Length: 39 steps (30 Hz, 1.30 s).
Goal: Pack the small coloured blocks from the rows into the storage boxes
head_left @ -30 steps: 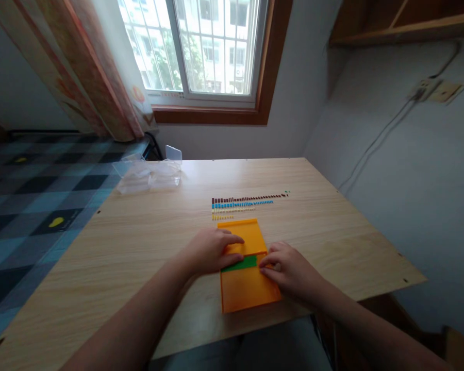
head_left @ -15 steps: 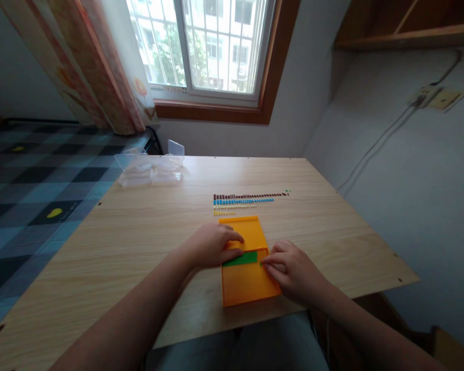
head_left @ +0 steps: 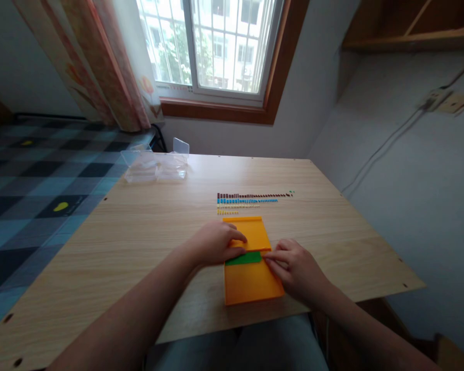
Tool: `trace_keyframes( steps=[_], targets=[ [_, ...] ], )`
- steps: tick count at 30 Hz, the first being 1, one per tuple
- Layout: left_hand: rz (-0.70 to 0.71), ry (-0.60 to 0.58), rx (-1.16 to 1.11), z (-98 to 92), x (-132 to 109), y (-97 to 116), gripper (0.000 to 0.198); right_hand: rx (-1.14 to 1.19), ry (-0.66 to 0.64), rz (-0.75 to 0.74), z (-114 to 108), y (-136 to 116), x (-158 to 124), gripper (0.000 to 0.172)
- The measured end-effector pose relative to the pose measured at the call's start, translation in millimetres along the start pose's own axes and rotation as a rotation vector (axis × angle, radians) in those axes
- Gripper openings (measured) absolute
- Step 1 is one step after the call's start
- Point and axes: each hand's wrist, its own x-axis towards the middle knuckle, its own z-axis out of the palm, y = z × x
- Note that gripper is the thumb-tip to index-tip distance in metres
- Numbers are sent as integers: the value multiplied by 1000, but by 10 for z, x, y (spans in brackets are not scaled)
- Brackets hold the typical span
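In front of me lies an orange tray [head_left: 251, 286], with a ridge dividing it into a far and a near section. A flat green strip [head_left: 243, 258] of small pieces runs along the near side of that ridge. My left hand [head_left: 216, 242] rests over the tray's left edge, fingers and thumb apart, with the thumb touching the strip's left part. At the strip's right end, my right hand [head_left: 290, 263] pinches a small green piece, mostly hidden by the fingertips. Its exact kind is too small to make out.
Beyond the tray, rows of tiny brown pieces [head_left: 251, 196], blue pieces [head_left: 247, 201], cream pieces and yellow pieces [head_left: 227, 212] are lined up on the wooden table [head_left: 158, 206]. Clear plastic boxes [head_left: 154, 167] stand at the far left. A few green bits [head_left: 292, 192] lie beyond the brown row.
My right fingertips have moved slightly left and away from me, bringing the small green piece up to the strip's right end. My left hand holds its place on the tray.
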Motion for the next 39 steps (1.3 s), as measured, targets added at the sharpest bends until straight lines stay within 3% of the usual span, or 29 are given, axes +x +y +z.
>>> trace_keyframes(
  steps=[16,21,25,28,32,36,39],
  targets=[
    [-15,-21,16,-16,-5,12,28,-76,-58,4,-17,-72,42,22],
    [4,19,11,-16,-17,2,26,-102,-2,-12,-18,-93,2,19],
    [0,76,3,-1,-16,-34,28,-103,109,-62,-196,-47,4,19],
    [4,166,0,35,-2,-90,32,-68,252,-49,-436,198,172,20],
    [-14,381,-55,69,15,-167,39,83,439,157,-642,871,690,22],
    [-131,661,-139,46,17,-273,34,105,537,319,-534,1544,1212,30],
    [-307,859,-239,25,22,-418,25,93,589,381,-367,1843,1422,33]
  ],
)
